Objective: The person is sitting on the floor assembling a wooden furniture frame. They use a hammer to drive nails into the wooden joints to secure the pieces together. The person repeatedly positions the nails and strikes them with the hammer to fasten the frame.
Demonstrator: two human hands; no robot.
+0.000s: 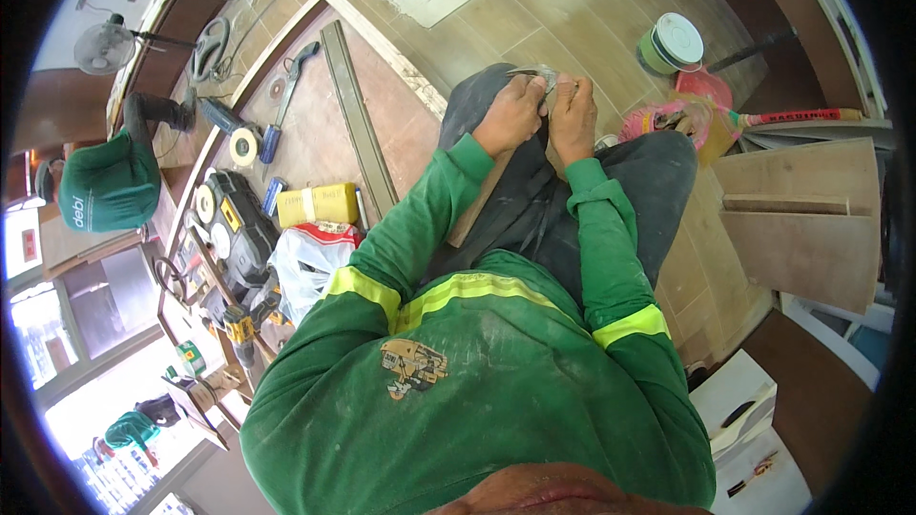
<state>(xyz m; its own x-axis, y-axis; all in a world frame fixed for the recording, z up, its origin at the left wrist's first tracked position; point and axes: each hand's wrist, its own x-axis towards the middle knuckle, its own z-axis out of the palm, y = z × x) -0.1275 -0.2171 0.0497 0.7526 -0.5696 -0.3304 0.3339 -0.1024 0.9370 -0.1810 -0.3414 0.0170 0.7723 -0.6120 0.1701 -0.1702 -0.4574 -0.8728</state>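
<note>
Both my hands are close together above my dark trousers, between my bent knees. My left hand (512, 117) is closed, its thumb and fingers pinching a thin greyish piece (534, 70) that shows just beyond the fingertips. Right beside it, my right hand (573, 122) has its fingers curled in at the same piece. Its kind is too small and too covered to make out. Below my left forearm, a strip of wood (480, 202) runs along my thigh.
A wood-framed panel (396, 86) at left bears a long bar (358, 119), a blue-handled tool (271, 145), a tape roll (245, 145), a yellow package (320, 205) and a plastic bag (310, 267). A drill (240, 329) lies nearer. Rightward are a bucket (679, 40) and boards (806, 253). A co-worker (110, 181) crouches far left.
</note>
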